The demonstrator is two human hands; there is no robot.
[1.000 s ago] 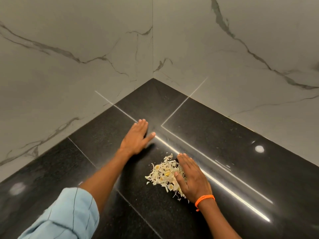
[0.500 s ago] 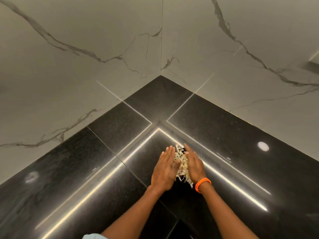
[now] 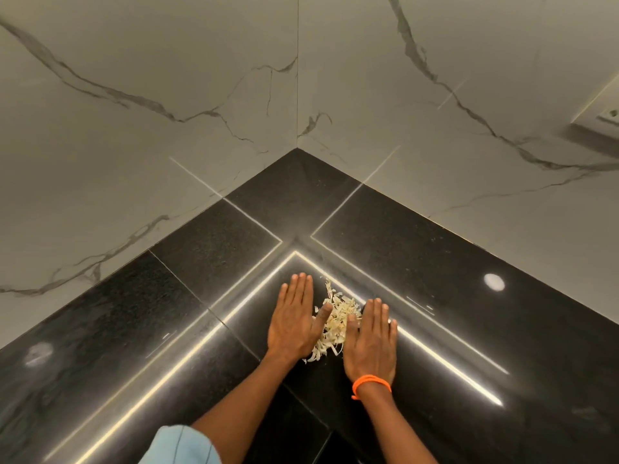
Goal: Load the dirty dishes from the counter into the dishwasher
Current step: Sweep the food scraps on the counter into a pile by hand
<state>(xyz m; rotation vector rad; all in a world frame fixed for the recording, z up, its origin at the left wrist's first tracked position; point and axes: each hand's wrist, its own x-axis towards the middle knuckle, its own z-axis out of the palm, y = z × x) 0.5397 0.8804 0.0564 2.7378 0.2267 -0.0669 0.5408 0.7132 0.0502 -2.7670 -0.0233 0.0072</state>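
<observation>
A small heap of pale, shredded food scraps (image 3: 336, 321) lies on the black stone counter (image 3: 435, 262) near its inner corner. My left hand (image 3: 294, 321) lies flat on the counter just left of the heap, fingers straight, thumb touching the scraps. To the right of the heap my right hand (image 3: 371, 339) also lies flat, with an orange band at the wrist and its thumb at the heap's edge. No dishes and no dishwasher are in view.
Grey-veined marble walls (image 3: 167, 112) meet in a corner behind the counter. A wall socket (image 3: 608, 117) sits at the far right. Bright strip-light reflections cross the polished black surface.
My hands, pressed together around the scraps half a second ago, have spread apart and now lie flat on either side of the heap. The view has shifted slightly.
</observation>
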